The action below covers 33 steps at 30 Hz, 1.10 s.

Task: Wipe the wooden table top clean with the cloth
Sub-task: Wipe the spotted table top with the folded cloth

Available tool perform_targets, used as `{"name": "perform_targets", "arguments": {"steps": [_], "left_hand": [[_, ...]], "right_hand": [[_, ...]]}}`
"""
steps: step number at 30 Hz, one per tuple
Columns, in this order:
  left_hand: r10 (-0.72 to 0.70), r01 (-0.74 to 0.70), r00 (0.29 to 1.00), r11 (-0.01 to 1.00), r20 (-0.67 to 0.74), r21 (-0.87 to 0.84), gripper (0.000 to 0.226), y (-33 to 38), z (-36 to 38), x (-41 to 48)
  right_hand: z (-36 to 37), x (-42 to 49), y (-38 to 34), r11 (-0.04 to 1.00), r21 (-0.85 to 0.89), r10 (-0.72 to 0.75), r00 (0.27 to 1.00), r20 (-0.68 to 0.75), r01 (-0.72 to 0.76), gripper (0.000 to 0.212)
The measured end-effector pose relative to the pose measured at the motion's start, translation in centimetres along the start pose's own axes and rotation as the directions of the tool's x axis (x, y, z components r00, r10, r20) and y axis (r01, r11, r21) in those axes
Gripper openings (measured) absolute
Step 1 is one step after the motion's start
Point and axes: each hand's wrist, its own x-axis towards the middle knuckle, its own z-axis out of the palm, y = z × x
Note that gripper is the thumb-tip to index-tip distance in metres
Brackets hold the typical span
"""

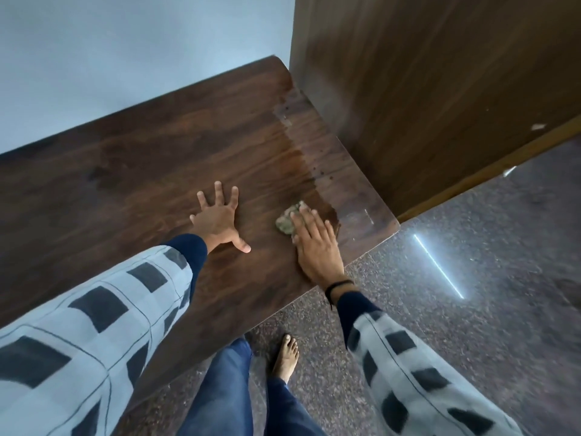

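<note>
Right hand (316, 247): my fingers straight and flat, pressing down on the cloth (285, 221), curled round nothing.
Left hand (220, 222): released, splayed palm-down on the desk (141, 171).
Cloth: small crumpled wad near the desk's front corner. I judge it soft, light and damp. Best taken by flat pressure on top.
Desk: hard, looks slick, with a wet streak (301, 158) towards that corner.

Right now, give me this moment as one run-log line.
left hand: spread flat on table | right hand: presses cloth near right edge | wet streak: just beyond cloth
</note>
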Motion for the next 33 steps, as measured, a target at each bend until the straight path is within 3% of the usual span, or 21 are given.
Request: {"name": "perform_targets", "arguments": {"steps": [3, 5, 10, 12, 15, 17, 23, 29, 33], "left_hand": [[0.001, -0.001, 1.0, 1.0, 0.0, -0.005, 0.161, 0.0, -0.1, 0.1], [-0.002, 0.002, 1.0, 1.0, -0.001, -0.006, 0.161, 0.2, -0.1, 0.2], [-0.004, 0.004, 1.0, 1.0, -0.004, 0.0, 0.16, 0.0, 0.0, 0.0], [0.002, -0.002, 1.0, 1.0, -0.003, 0.005, 0.16, -0.1, -0.1, -0.1], [0.005, -0.005, 1.0, 1.0, 0.002, 0.0, 0.161, -0.1, -0.1, 0.0], [-0.004, 0.004, 1.0, 1.0, -0.003, -0.007, 0.161, 0.0, -0.2, 0.2], [-0.007, 0.007, 1.0, 1.0, 0.0, 0.001, 0.16, 0.0, 0.0, 0.0], [-0.003, 0.003, 1.0, 1.0, 0.01, -0.001, 0.159, 0.0, -0.3, -0.2], [-0.004, 0.004, 1.0, 1.0, 0.016, 0.001, 0.159, 0.1, -0.4, -0.2]], "right_hand": [[-0.3, -1.9, 1.6, 0.98, -0.032, -0.191, 0.978, 0.083, 0.194, 0.054], [-1.2, -0.5, 3.0, 0.968, -0.082, -0.23, 0.967, 0.106, 0.239, 0.055], [-1.5, 0.6, 1.4, 0.993, 0.03, 0.113, 0.994, -0.006, -0.113, 0.053], [-0.5, -1.8, 0.4, 0.997, 0.047, 0.064, 0.998, -0.008, -0.064, 0.053], [-0.5, -4.1, 1.9, 0.988, -0.005, -0.154, 0.984, 0.087, 0.155, 0.054], [-1.2, -2.6, 3.5, 0.974, -0.051, -0.214, 0.97, 0.117, 0.222, 0.055], [-1.2, -0.5, 1.7, 0.994, 0.02, 0.104, 0.995, 0.002, -0.104, 0.053], [0.2, -5.6, 1.8, 0.997, 0.012, -0.072, 0.996, 0.049, 0.072, 0.053], [0.0, -5.7, 2.2, 0.996, -0.003, -0.091, 0.991, 0.093, 0.092, 0.054]]}}
